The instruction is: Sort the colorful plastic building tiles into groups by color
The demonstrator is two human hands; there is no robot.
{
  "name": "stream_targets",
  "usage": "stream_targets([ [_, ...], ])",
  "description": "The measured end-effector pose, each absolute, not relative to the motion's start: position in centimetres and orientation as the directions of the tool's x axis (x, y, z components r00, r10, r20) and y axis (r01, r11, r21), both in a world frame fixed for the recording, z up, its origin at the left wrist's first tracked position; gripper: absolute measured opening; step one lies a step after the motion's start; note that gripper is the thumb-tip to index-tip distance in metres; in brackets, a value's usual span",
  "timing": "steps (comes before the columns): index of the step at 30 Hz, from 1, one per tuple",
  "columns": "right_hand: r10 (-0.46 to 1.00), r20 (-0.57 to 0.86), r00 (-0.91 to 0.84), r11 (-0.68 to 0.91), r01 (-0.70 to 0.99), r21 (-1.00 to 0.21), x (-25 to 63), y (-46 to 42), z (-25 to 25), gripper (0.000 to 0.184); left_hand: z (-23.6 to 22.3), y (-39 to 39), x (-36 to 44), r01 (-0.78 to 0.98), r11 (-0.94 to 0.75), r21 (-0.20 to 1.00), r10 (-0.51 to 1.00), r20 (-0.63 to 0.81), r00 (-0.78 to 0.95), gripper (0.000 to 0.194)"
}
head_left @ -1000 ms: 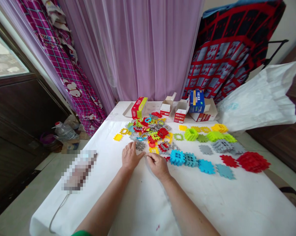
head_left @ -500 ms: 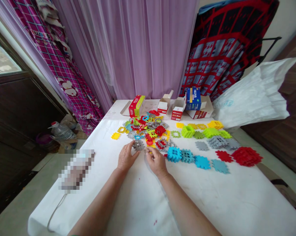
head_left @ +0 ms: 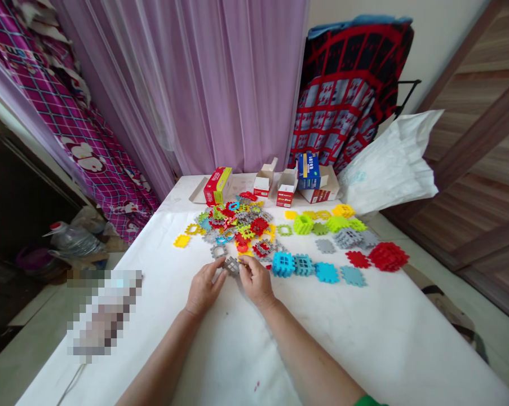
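A small grey notched plastic building tile with a window grid point(head_left: 232, 265) is between my two hands. The thumb and fingers of my left hand point(head_left: 204, 286) close on its left side. From the right, my right hand point(head_left: 257, 281) pinches the tile's other edge, its fingertips partly covering it. Just beyond my left fingertips lies a grey tile with an open centre point(head_left: 218, 252). Past the hands spreads a mixed pile of red, grey, green, yellow and blue tiles point(head_left: 237, 223). Right of my right hand stands a bright blue tile cube point(head_left: 283, 264).
Sorted tiles sit to the right, among them a red stack point(head_left: 388, 256), grey tiles point(head_left: 348, 238) and a green cube point(head_left: 303, 224). Small cartons point(head_left: 285, 189) and a white bag point(head_left: 389, 163) line the back. A pixelated object point(head_left: 106, 316) lies at left on the white-covered table point(head_left: 313, 338).
The view has swung right. A grey open-centred tile now lies apart on the table beyond my left hand, and both hands hold a windowed grey tile closer together.
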State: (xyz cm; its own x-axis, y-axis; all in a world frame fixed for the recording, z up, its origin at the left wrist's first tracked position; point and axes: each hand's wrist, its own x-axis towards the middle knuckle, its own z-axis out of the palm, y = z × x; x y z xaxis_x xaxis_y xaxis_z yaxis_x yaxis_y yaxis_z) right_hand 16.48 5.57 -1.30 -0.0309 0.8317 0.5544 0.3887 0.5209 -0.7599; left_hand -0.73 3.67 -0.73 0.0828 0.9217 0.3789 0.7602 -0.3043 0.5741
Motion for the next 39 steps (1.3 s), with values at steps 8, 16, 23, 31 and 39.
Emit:
stream_targets([
  [8,0.831,0.550,-0.086,0.529,0.430,-0.732,16.4,5.6,-1.3,0.025,-1.3,4.7,-1.2,0.349,-0.061,0.935,0.993,0.092,-0.072,0.034],
  [16,0.827,0.504,-0.248,0.549,0.546,-0.633,16.0,4.7,-0.7,0.057,-0.5,4.8,-1.4,0.114,0.055,0.992,0.998,-0.052,-0.030,0.043],
  [23,0.835,0.496,-0.237,0.516,0.652,-0.556,16.0,4.2,-0.7,0.053,0.1,4.3,-1.2,0.108,0.011,0.994,1.000,-0.014,0.024,0.042],
  [31,0.829,0.485,-0.279,0.527,0.679,-0.512,16.1,3.8,-0.5,0.052,0.0,4.3,-1.2,0.129,-0.006,0.992,0.999,0.000,0.047,0.038],
  [39,0.830,0.482,-0.282,0.521,0.700,-0.489,16.0,3.7,-0.1,0.051,-0.1,4.4,-1.5,0.120,-0.014,0.993,0.997,0.005,0.077,0.039],
])
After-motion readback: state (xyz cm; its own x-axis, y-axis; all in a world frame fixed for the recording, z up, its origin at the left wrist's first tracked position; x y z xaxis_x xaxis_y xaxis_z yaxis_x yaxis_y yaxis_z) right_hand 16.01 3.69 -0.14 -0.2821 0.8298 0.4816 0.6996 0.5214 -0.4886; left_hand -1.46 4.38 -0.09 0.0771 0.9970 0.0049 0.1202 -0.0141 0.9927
